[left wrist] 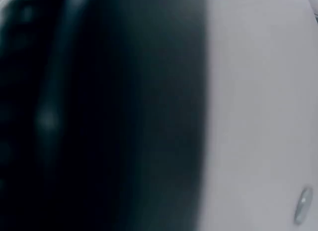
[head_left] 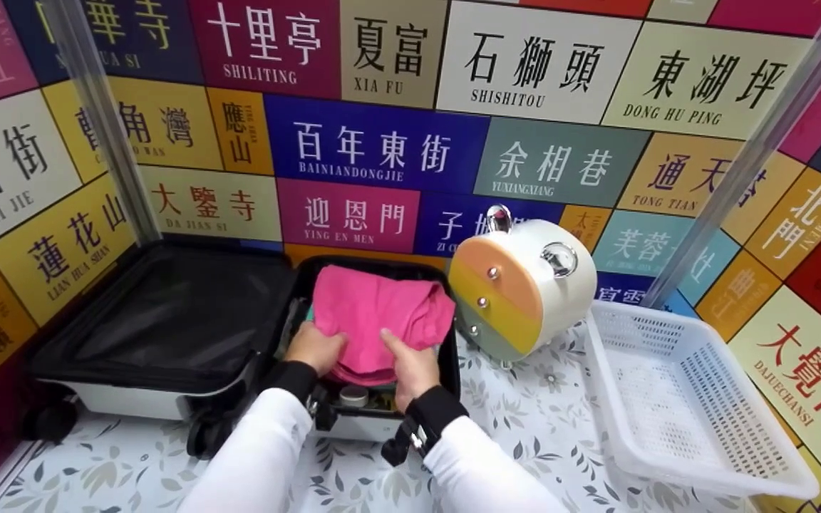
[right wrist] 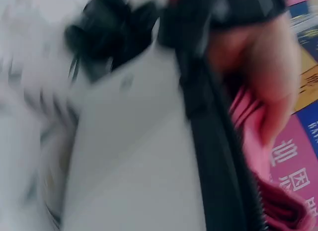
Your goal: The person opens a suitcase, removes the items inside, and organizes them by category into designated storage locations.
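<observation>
A folded pink cloth [head_left: 375,306] lies in the right half of an opened suitcase [head_left: 366,428]. My left hand [head_left: 316,348] grips its near left edge, thumb on top. On the near right side my right hand [head_left: 415,367] holds the cloth, with the thumb pressed on its upper face. Pink folds [right wrist: 253,126] show beneath the right fingers in the right wrist view. A small round silver-lidded item [head_left: 353,397] sits between the hands, close to the suitcase's front edge. Only the suitcase's dark border and pale shell [left wrist: 258,112] fill the left wrist view.
The suitcase's other half [head_left: 161,313], covered by a black panel, lies to the left on its wheels. A round white case with a striped front [head_left: 499,299] stands at the right. Beyond it is a white plastic basket [head_left: 703,456]. Sign-covered walls [head_left: 382,149] close off the back and sides.
</observation>
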A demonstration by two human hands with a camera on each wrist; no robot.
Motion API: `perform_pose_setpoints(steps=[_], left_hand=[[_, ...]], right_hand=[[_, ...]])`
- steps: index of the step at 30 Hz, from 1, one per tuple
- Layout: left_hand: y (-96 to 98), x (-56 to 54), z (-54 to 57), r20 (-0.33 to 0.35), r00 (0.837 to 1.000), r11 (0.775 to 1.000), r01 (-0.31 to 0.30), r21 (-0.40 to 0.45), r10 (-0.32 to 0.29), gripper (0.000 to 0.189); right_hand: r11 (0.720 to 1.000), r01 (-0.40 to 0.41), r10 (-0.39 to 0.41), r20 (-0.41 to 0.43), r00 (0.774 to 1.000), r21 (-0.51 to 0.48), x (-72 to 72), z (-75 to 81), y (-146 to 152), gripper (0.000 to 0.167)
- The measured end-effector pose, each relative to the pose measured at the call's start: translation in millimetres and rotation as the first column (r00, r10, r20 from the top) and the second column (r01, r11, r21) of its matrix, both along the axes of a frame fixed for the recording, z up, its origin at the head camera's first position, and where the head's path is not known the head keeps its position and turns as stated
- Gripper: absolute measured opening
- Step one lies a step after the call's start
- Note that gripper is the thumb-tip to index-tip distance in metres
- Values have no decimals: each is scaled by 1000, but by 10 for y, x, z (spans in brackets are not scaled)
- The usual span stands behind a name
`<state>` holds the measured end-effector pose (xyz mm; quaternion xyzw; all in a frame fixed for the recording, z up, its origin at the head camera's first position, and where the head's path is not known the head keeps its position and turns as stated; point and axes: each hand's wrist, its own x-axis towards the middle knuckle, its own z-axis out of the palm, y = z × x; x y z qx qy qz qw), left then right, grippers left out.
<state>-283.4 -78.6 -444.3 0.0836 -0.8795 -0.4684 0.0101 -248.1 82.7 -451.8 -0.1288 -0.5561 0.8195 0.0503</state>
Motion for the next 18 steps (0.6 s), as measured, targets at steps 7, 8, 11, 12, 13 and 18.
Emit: perform_pose_setpoints(steps=[7,8,11,12,13,18], left_hand=[[24,17,-7,-34,999,997,11,78,-9,66],[33,25,-6,-51,999,995,10,100,-5,66],[82,59,1,-115,993,979,11,204,13,66],[105,79,8,-142,990,970,17,243,18,66],[133,101,19,-172,985,955,29,295,24,64],[296,274,53,-275,961,866,105,488,38,56]], right_hand=[[940,-59,25,106,994,337,-151,-43,41,54],[936,-55,18,110,994,348,-150,-34,56,48],[980,-17,3,68,998,199,-137,-1,102,28],[997,-25,21,40,999,80,-121,12,114,23],[998,-46,47,3,999,-51,-101,24,124,18],[900,-274,214,-203,955,-339,42,66,135,27]])
